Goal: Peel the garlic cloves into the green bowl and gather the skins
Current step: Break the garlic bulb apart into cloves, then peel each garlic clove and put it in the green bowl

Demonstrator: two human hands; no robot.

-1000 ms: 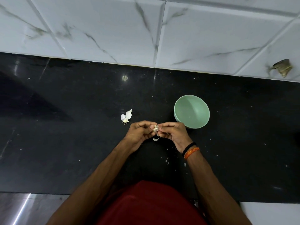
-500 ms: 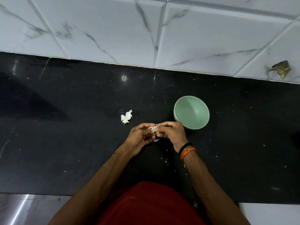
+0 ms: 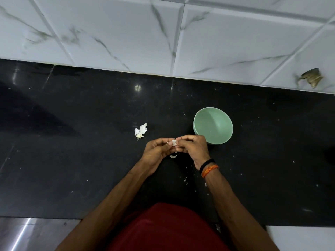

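My left hand (image 3: 156, 151) and my right hand (image 3: 193, 147) meet over the black counter, fingertips pinched together on a small white garlic clove (image 3: 173, 142) with skin peeling off it. The green bowl (image 3: 213, 125) stands just right of and behind my right hand, and its inside looks empty. A scrap of skin (image 3: 174, 155) lies on the counter under my hands. A small pile of garlic skins (image 3: 140, 131) rests to the left of my hands.
The black counter (image 3: 72, 160) carries tiny skin flecks (image 3: 185, 177) near my right wrist. White marble-look wall tiles (image 3: 163, 33) rise behind it, with a brownish mark (image 3: 311, 78) at far right. The counter's front edge runs at the bottom.
My hands stay joined on the clove and have shifted slightly while the fingers work at its skin. The bowl and the skin pile have not moved.
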